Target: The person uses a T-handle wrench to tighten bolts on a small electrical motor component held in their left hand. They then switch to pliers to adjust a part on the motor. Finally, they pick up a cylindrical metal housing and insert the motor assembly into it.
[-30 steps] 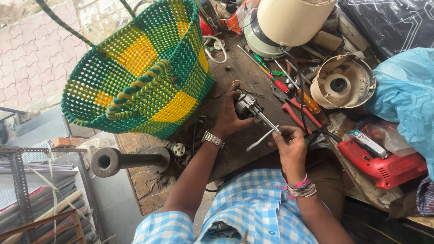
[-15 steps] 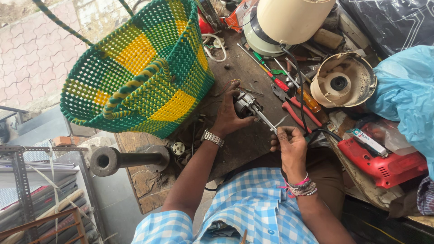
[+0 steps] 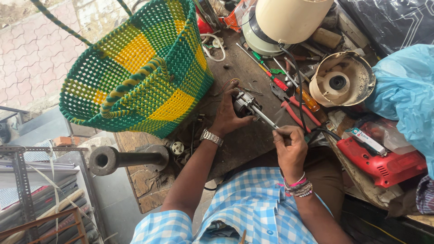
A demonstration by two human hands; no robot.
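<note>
L hand (image 3: 227, 116) wraps round a small electric motor (image 3: 243, 105) w/ metal shaft, pressing it on the dark wooden table (image 3: 246, 144) at centre. R hand (image 3: 290, 147) has fingers pinched on a thin tool (image 3: 281, 119), tip near the shaft end. Green/yellow woven basket (image 3: 140, 72) just left of the motor. Screwdrivers (image 3: 271, 77) and red-handled pliers (image 3: 296, 110) lie beside it to the right; red power drill (image 3: 384, 158) further right.

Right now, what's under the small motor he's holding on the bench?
Under the small motor lies the dark wooden workbench. The left hand wraps its near side, covering what sits directly beneath. The right hand pinches the end of its metal shaft.
</note>
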